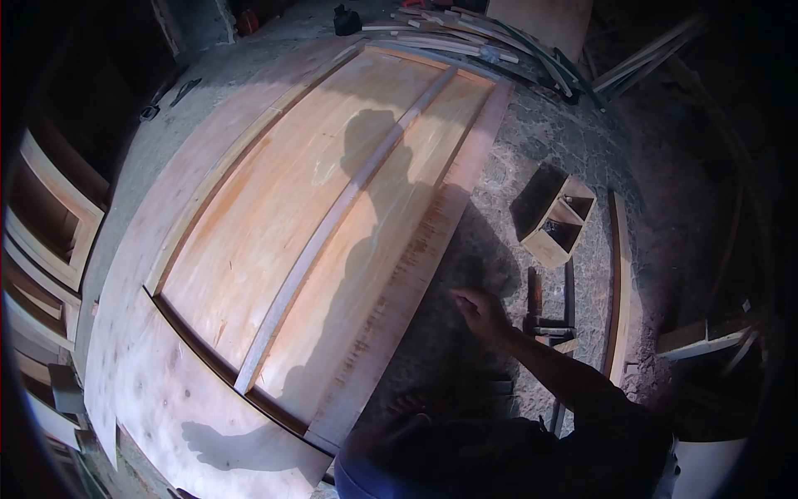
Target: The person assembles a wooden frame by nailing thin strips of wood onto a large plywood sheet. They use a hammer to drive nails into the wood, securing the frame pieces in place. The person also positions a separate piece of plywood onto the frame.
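Note:
My right hand (480, 311) is over the floor just right of a long wooden frame (224, 187) lying on plywood. Its fingers are curled together; whether something small is between them, I cannot make out. The hand looks apart from the frame. A lengthwise wooden strip (312, 241) divides the frame, whose inside shows a bare plywood panel (241, 224). My left hand is out of view; only a shadow of an open hand falls on the plywood sheet (141, 391) at the near left.
A divided wooden box (547, 248) stands right of the frame, near a tool with a brown handle (534, 291). Loose wood strips (453, 37) lie at the far end. Wooden frames (62, 220) stand at the left. A long board (619, 283) lies at the right.

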Tool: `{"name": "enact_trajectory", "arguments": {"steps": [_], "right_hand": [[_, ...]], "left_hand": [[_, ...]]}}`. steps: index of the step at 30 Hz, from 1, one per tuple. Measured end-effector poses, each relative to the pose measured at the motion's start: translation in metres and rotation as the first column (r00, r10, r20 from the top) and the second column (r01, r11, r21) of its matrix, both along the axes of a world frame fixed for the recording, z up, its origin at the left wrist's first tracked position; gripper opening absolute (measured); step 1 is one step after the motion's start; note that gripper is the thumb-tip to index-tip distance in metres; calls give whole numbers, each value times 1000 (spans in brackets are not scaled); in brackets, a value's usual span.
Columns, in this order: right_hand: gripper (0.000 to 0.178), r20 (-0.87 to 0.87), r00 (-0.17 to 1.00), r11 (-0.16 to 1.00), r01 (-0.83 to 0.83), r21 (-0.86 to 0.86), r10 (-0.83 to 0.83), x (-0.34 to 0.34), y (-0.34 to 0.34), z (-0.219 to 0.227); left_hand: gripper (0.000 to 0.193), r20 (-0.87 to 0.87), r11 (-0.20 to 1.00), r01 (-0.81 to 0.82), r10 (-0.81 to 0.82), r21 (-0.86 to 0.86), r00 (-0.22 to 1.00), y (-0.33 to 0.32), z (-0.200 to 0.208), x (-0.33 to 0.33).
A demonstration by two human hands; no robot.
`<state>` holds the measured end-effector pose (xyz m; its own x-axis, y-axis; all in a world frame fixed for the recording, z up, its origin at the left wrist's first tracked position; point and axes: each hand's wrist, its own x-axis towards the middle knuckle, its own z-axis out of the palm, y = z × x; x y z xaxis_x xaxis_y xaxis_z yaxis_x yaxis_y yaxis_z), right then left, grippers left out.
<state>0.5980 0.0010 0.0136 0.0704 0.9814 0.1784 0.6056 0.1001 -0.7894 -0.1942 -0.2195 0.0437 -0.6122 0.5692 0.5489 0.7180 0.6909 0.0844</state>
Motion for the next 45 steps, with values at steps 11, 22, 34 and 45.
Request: {"name": "enact_trajectory", "arguments": {"steps": [11, 22, 34, 45], "right_hand": [[24, -212, 849, 872, -487, 45, 485, -110, 37, 52], [23, -7, -8, -9, -993, -117, 1000, -235, 20, 242], [16, -116, 573, 475, -761, -442, 811, -146, -50, 315], [55, -74, 982, 302, -124, -945, 173, -5, -168, 408]], "left_hand": [[57, 718, 888, 448, -379, 104, 584, 31, 113, 200], [30, 752, 529, 832, -478, -167, 455, -53, 212, 275], [21, 940, 440, 896, -278, -60, 200, -62, 251, 282], [43, 901, 354, 829, 179, -433, 394, 60, 457, 408]]}}
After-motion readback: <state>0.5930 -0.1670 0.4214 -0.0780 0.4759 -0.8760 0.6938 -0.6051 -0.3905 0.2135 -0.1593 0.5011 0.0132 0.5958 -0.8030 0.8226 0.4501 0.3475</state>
